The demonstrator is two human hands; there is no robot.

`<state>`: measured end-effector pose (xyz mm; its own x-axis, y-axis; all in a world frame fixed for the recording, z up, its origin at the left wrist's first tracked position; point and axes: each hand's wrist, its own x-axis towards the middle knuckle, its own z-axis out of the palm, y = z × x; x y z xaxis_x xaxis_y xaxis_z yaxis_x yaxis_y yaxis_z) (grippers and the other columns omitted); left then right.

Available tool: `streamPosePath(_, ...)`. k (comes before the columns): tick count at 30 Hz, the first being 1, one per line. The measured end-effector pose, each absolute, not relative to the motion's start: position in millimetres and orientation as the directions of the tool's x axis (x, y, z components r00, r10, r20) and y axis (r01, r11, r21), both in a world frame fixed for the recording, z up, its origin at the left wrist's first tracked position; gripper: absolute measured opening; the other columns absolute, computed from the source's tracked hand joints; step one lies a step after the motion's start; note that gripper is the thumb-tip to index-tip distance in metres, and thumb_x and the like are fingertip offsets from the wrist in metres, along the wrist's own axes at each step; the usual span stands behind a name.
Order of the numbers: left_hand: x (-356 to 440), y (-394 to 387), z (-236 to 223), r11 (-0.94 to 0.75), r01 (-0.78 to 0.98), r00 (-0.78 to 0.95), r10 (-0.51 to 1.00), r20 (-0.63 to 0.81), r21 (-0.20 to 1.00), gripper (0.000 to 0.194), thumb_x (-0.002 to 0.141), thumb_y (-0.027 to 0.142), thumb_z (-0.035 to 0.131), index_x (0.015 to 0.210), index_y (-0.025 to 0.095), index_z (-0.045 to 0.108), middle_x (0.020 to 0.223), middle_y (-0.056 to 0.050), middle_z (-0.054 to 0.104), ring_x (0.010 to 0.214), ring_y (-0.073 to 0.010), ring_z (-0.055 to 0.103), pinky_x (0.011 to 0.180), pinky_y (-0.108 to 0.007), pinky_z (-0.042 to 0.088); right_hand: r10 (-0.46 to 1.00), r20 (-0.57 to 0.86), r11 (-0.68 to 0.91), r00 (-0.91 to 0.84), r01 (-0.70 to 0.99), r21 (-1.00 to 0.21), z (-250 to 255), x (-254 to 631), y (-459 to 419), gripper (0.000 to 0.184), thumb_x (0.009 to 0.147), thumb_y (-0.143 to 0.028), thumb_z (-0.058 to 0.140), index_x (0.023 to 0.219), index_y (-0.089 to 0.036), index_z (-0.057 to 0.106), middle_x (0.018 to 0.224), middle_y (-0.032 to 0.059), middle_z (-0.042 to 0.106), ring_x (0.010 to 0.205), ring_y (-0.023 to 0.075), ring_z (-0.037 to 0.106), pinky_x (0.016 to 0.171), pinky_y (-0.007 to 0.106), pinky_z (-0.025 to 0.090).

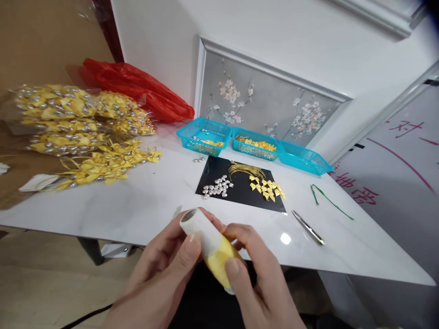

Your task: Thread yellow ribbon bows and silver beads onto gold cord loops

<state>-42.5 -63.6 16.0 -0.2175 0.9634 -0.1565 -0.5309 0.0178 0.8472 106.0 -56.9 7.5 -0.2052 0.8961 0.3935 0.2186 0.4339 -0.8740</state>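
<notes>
Both hands hold a spool of yellow thread [221, 260] above the table's front edge. The spool has a white hollow tube whose open end tilts up and to the left; a smooth yellow band bulges around its lower part. My left hand [168, 260] grips the white end, thumb on top. My right hand [257, 269] closes around the yellow part, with thumb and fingers pressed on it. Beyond the hands lies a black mat [236, 198] bearing silver beads [218, 186], yellow bows [267, 187] and a bundle of gold strands [247, 170].
Tweezers [308, 227] and a green strand [331, 202] lie at right. Three blue baskets stand at the back, the middle basket [255, 151] holding yellow pieces. At left are yellow flower sprays [106, 164], bagged bunches [61, 119] and a red plastic bag [137, 87].
</notes>
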Motion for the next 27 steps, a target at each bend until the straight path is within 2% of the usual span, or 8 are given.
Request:
streamPosePath(2, -44, -64, 10, 0.005, -0.535, -0.185, 0.975, -0.123, 0.845, 0.029, 0.073, 0.041, 0.084, 0.099, 0.030, 0.080, 0.108, -0.003, 0.076, 0.111, -0.0247, 0.063, 0.090, -0.024, 0.056, 0.832, 0.508, 0.549, -0.224, 0.197, -0.813, 11, 108, -47, 0.020, 0.094, -0.020, 0.056, 0.113, -0.025, 0.061, 0.109, 0.0043, 0.064, 0.099, 0.0183, 0.062, 0.089, 0.029, 0.052)
streamPosePath(5, -47, -63, 4, -0.010, -0.533, -0.131, 0.989, -0.071, 0.846, 0.026, 0.077, 0.040, 0.080, 0.102, 0.032, 0.079, 0.112, -0.001, 0.075, 0.111, -0.0235, 0.063, 0.091, -0.024, 0.056, 0.766, 0.603, 0.643, -0.224, 0.234, -0.729, 16, 109, -38, 0.022, 0.088, -0.012, 0.061, 0.108, -0.023, 0.063, 0.100, 0.0034, 0.062, 0.092, 0.0169, 0.062, 0.081, 0.027, 0.053)
streamPosePath(9, -50, -61, 1, -0.031, -0.431, -0.103, 0.995, -0.015, 0.902, 0.025, 0.083, 0.046, 0.074, 0.104, 0.033, 0.078, 0.109, 0.000, 0.074, 0.111, -0.0223, 0.063, 0.094, -0.022, 0.053, 0.754, 0.641, 0.654, -0.142, 0.242, -0.716, 17, 103, -40, 0.018, 0.083, -0.006, 0.064, 0.093, -0.022, 0.066, 0.090, 0.0005, 0.060, 0.079, 0.0134, 0.062, 0.071, 0.024, 0.052)
streamPosePath(13, -53, -61, -1, -0.059, -0.357, -0.052, 0.998, 0.044, 0.932, 0.026, 0.086, 0.046, 0.071, 0.108, 0.035, 0.076, 0.109, 0.000, 0.073, 0.112, -0.0221, 0.062, 0.095, -0.021, 0.052, 0.757, 0.647, 0.649, -0.097, 0.235, -0.724, 17, 99, -41, 0.013, 0.087, -0.008, 0.063, 0.084, -0.020, 0.066, 0.083, 0.0002, 0.061, 0.074, 0.0127, 0.060, 0.068, 0.025, 0.049)
streamPosePath(18, -49, -61, 3, -0.022, -0.480, -0.035, 0.999, 0.006, 0.877, 0.021, 0.084, 0.043, 0.073, 0.101, 0.032, 0.079, 0.103, 0.000, 0.074, 0.102, -0.0206, 0.066, 0.085, -0.019, 0.056, 0.787, 0.608, 0.616, -0.109, 0.201, -0.762, 21, 103, -35, 0.015, 0.088, -0.007, 0.059, 0.079, -0.019, 0.062, 0.079, -0.0010, 0.059, 0.073, 0.0113, 0.059, 0.065, 0.022, 0.048)
streamPosePath(22, -44, -62, 18, 0.073, -0.542, -0.052, 0.991, -0.121, 0.837, 0.024, 0.073, 0.045, 0.082, 0.092, 0.030, 0.081, 0.098, -0.002, 0.074, 0.098, -0.0209, 0.066, 0.081, -0.018, 0.058, 0.819, 0.561, 0.573, -0.118, 0.137, -0.808, 22, 106, -36, 0.015, 0.089, -0.009, 0.059, 0.079, -0.020, 0.060, 0.078, -0.0021, 0.057, 0.070, 0.0105, 0.056, 0.061, 0.021, 0.046)
streamPosePath(27, -41, -62, 24, 0.106, -0.562, -0.079, 0.980, -0.181, 0.820, 0.029, 0.065, 0.046, 0.088, 0.088, 0.030, 0.082, 0.094, -0.002, 0.074, 0.096, -0.0220, 0.066, 0.080, -0.020, 0.060, 0.788, 0.603, 0.615, -0.127, 0.130, -0.777, 21, 104, -41, 0.015, 0.088, -0.007, 0.059, 0.085, -0.021, 0.064, 0.083, -0.0011, 0.059, 0.074, 0.0110, 0.057, 0.067, 0.022, 0.049)
